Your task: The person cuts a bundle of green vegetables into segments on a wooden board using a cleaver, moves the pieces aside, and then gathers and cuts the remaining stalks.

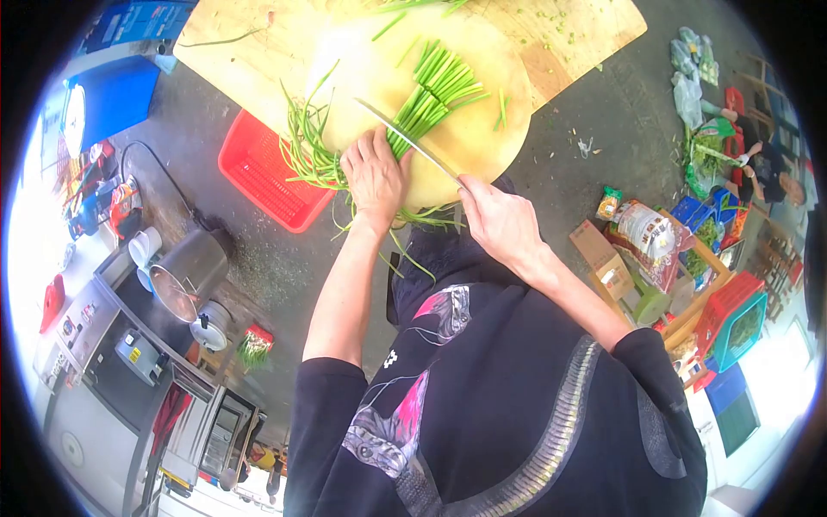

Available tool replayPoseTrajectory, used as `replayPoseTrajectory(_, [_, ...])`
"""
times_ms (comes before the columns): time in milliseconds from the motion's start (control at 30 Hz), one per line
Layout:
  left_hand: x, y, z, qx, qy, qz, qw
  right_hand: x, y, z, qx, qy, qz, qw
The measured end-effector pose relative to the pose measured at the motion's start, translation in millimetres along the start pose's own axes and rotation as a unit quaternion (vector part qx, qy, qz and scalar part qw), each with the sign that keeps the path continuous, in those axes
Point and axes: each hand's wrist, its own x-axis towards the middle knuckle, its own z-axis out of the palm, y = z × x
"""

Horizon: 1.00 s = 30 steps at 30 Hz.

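A bunch of long green stalks (419,112), which look like garlic scapes or chives, lies across a round yellowish cutting board (482,159). My left hand (376,172) presses down on the bunch, fingers closed around it, with the thin curling ends hanging off to the left. The handle of a knife is in my right hand (500,215), its fingers wrapped round it. The knife's blade (422,151) lies across the stalks just beside my left fingers. Cut lengths fan out on the board beyond the blade.
Under the board stands a wooden table (594,34) with green scraps on it. A red plastic basket (258,172) sits below its left side. Further left is a large metal pot (185,276). Crates and boxes (603,258) stand at right, and a person (767,172) sits beyond.
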Motion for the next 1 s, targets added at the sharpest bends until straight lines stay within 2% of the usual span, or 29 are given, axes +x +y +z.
replayPoseTrajectory(467, [-0.9, 0.4, 1.4, -0.002, 0.013, 0.001, 1.000, 2.3, -0.5, -0.3, -0.003, -0.009, 0.013, 1.000])
replayPoseTrajectory(567, [-0.2, 2.5, -2.2, -0.034, -0.013, -0.011, 0.999, 1.8, -2.2, -1.2, -0.007, -0.012, 0.014, 1.000])
replayPoseTrajectory(867, [0.4, 0.6, 1.1, -0.040, -0.002, -0.004, 0.999, 7.4, 0.2, -4.2, -0.040, -0.021, -0.005, 0.999])
replayPoseTrajectory(1000, [0.7, -1.6, 7.0, -0.018, 0.033, 0.018, 0.999, 8.6, 0.5, -3.1, -0.048, -0.026, 0.002, 0.999])
